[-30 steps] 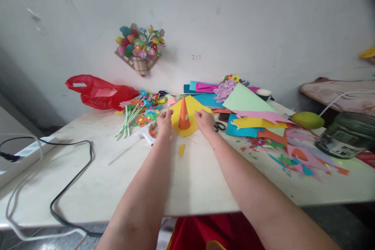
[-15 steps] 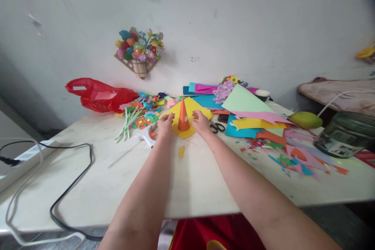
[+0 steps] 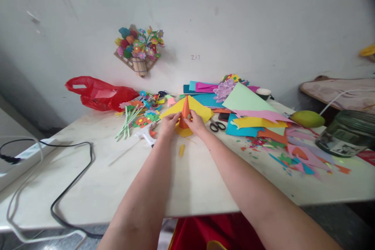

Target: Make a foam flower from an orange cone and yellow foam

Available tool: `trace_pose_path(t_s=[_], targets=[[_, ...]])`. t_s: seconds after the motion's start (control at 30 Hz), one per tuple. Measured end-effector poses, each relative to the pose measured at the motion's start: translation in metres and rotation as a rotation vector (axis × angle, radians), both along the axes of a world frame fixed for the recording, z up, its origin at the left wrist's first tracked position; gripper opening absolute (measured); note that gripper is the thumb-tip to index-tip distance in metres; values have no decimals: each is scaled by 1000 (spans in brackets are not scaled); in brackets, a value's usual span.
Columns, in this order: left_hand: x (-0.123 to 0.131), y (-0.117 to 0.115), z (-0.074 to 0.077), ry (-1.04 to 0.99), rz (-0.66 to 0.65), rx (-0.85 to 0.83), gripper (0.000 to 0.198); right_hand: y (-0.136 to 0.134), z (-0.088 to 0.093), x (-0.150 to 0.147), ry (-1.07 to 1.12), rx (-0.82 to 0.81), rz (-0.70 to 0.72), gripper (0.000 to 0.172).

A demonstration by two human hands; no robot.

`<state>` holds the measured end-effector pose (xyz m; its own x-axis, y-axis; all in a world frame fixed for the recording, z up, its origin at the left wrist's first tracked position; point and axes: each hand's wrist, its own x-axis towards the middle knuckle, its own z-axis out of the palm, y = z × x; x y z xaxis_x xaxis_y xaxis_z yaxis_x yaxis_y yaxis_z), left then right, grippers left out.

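An orange foam cone (image 3: 185,106) stands upright on a yellow foam sheet (image 3: 201,105) in the middle of the table. My left hand (image 3: 170,122) closes on the cone's left side. From the right, my right hand (image 3: 195,121) grips its lower part with thumb and fingers. A small yellow scrap (image 3: 182,150) lies in front of the sheet. Black-handled scissors (image 3: 217,126) rest just right of my right hand. A white glue gun (image 3: 147,134) lies to the left of my left hand.
Foam flowers (image 3: 143,120), pale green stems (image 3: 127,124) and a red plastic bag (image 3: 101,93) are at the left. Coloured foam sheets (image 3: 249,97), scraps (image 3: 301,156) and a glass jar (image 3: 347,133) occupy the right. A black cable (image 3: 73,181) crosses the left edge.
Both hands have moved inward from beside the cone and now hold it. The cone has shifted slightly right on the yellow sheet.
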<state>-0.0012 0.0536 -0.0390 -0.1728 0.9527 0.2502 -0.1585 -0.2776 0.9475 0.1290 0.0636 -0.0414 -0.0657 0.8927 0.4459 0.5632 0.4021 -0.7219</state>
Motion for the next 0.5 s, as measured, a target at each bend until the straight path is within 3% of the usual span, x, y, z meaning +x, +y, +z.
trace_pose_path(t_s=[0.1,0.5], targets=[[0,1,-1,-6,-73,24,38,0,1,1,7,27,6,35],[-4,7,-6,10,-8,47,38,-1,3,-1,-49,50,-1,32]])
